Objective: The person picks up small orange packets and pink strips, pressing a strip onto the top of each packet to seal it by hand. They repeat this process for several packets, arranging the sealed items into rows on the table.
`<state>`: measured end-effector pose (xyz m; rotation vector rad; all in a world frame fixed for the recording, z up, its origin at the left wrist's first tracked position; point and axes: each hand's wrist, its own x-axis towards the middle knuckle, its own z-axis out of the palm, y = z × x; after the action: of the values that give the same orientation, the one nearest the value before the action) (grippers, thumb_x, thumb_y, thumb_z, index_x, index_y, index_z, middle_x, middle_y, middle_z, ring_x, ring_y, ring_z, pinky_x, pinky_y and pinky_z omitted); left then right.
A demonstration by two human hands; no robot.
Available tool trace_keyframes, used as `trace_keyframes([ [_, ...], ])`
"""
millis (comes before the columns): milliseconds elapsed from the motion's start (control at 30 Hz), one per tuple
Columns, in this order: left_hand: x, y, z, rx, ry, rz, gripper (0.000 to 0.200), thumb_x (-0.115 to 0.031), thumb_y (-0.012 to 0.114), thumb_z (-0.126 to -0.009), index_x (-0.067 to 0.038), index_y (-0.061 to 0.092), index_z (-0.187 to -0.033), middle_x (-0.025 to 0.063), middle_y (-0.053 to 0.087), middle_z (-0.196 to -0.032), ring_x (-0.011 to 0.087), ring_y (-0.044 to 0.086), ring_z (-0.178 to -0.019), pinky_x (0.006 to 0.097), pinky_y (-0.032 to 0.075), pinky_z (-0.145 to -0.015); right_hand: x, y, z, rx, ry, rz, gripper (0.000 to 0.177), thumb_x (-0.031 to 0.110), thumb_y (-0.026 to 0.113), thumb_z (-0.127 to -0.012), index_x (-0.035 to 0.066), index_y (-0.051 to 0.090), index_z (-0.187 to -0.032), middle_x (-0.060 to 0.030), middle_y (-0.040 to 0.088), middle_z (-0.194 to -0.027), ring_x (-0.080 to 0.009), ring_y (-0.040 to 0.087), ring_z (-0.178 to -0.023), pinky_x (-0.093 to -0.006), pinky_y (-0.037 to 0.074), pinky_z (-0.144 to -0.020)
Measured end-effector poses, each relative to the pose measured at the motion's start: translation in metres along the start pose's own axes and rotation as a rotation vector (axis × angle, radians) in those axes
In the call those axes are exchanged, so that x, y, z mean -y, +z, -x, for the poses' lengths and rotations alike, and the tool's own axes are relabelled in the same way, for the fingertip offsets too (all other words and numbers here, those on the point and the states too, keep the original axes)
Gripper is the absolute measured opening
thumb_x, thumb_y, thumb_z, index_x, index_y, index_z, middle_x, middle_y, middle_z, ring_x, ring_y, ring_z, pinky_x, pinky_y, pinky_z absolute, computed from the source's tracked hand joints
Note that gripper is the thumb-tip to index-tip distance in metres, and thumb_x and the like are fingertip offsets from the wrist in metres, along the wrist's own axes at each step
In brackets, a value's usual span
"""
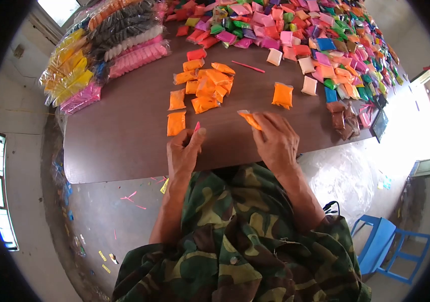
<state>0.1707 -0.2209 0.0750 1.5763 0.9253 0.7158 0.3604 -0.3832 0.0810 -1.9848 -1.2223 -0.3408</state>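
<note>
My right hand (278, 138) is closed on a small clear packet of orange stuff (249, 121), held just above the brown table (124, 136). My left hand (185, 148) pinches a thin pink piece (197, 126) whose tip sticks up past the thumb; most of it is hidden in the fingers. Right behind the left hand lies a flat orange packet (176, 124), with another orange packet (177, 99) beyond it. A pile of several orange packets (207, 85) sits farther back. To the right, one orange packet (282, 95) lies by itself.
A large heap of mixed-colour packets (285, 30) covers the back right. Bagged rows of pink packets (137, 59) stand at the back left. A pink stick (248, 66) lies mid-table, brown packets (345, 121) at the right edge. A blue stool (378, 241) stands on the floor.
</note>
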Motion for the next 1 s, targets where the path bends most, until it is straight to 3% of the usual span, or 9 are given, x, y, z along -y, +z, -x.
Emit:
trace_keyframes([
  [67, 0.003, -0.001, 0.001, 0.016, 0.010, -0.026, 0.043, -0.046, 0.081, -0.102, -0.005, 0.074, -0.089, -0.0043, 0.058, -0.067, 0.0036, 0.050, -0.061, 0.0251, 0.037, -0.055, -0.001, 0.002, 0.003, 0.058, -0.123, 0.160, 0.036, 0.009, 0.080, -0.091, 0.004, 0.076, -0.127, -0.0128, 0.073, -0.127, -0.0299, 0.073, -0.113, -0.0416, 0.058, -0.091],
  [167, 0.005, -0.001, 0.001, 0.028, 0.011, -0.034, 0.043, -0.046, 0.080, -0.103, -0.006, 0.074, -0.089, -0.0043, 0.059, -0.067, 0.0036, 0.051, -0.060, 0.0250, 0.037, -0.054, 0.001, 0.003, 0.016, 0.218, -0.122, 0.168, 0.051, 0.015, 0.081, -0.090, 0.004, 0.068, -0.139, -0.0125, 0.065, -0.145, -0.0309, 0.064, -0.131, -0.0465, 0.052, -0.104],
  [467, 0.009, -0.001, -0.001, 0.044, 0.031, -0.039, 0.046, -0.048, 0.078, -0.104, -0.004, 0.075, -0.090, -0.0037, 0.059, -0.067, 0.0037, 0.051, -0.061, 0.0254, 0.036, -0.054, 0.013, -0.005, 0.011, 0.287, -0.185, 0.158, 0.074, 0.035, 0.082, -0.094, 0.002, 0.056, -0.155, -0.0179, 0.053, -0.158, -0.0340, 0.045, -0.152, -0.0535, 0.039, -0.120],
  [667, 0.009, -0.001, -0.001, 0.067, 0.033, -0.042, 0.044, -0.048, 0.076, -0.106, -0.005, 0.077, -0.093, -0.0042, 0.059, -0.068, 0.0034, 0.049, -0.060, 0.0251, 0.035, -0.053, 0.004, 0.006, 0.023, 0.366, -0.199, 0.140, 0.076, 0.048, 0.073, -0.100, 0.001, 0.054, -0.157, -0.0199, 0.048, -0.165, -0.0365, 0.044, -0.154, -0.0553, 0.035, -0.126],
  [900, 0.011, -0.002, -0.002, 0.078, 0.059, -0.037, 0.043, -0.047, 0.074, -0.107, -0.006, 0.077, -0.093, -0.0041, 0.060, -0.069, 0.0034, 0.049, -0.060, 0.0249, 0.035, -0.054, 0.005, 0.010, 0.022, 0.373, -0.151, 0.130, 0.078, 0.051, 0.072, -0.101, -0.001, 0.054, -0.156, -0.0218, 0.047, -0.165, -0.0369, 0.041, -0.157, -0.0550, 0.033, -0.128],
  [1000, 0.002, 0.000, 0.000, 0.046, 0.000, -0.033, 0.048, -0.046, 0.076, -0.105, -0.002, 0.072, -0.086, -0.0019, 0.061, -0.067, 0.0049, 0.053, -0.063, 0.0270, 0.039, -0.057, 0.007, 0.010, 0.023, 0.369, -0.171, 0.150, 0.078, 0.050, 0.073, -0.100, -0.001, 0.054, -0.156, -0.0217, 0.048, -0.165, -0.0371, 0.041, -0.156, -0.0552, 0.033, -0.127],
])
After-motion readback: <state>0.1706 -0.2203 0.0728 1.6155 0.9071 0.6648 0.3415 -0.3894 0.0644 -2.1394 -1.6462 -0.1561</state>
